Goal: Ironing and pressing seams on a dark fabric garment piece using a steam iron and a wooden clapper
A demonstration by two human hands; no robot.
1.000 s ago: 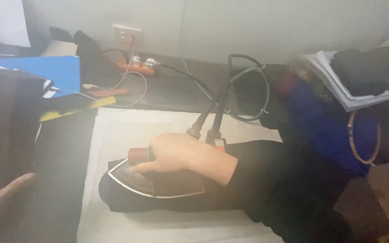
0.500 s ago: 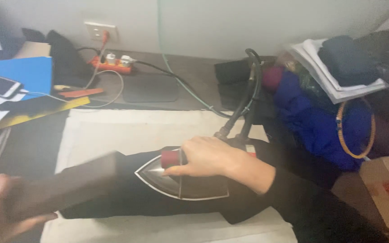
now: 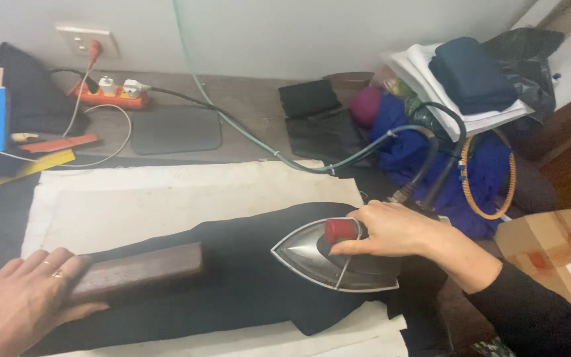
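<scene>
The pressing is under way: the right hand point(image 3: 398, 231) grips the iron point(image 3: 335, 261) on the black cloth point(image 3: 246, 277) (spread over a white pad point(image 3: 166, 198)), the left hand point(image 3: 24, 301) clasps a wooden block point(image 3: 140, 268). Next likely calls for steady pressure.

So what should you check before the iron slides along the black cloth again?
1. Right hand grips the iron by its handle: ok.
2. Iron sits flat on the black cloth: ok.
3. Left hand on the wooden block, well away from the iron's tip: ok.
4. Hoses behind the iron hang free, off the cloth: ok.
5. White pad lies smooth under the cloth: ok.
6. Iron hot enough: cannot tell.
</scene>
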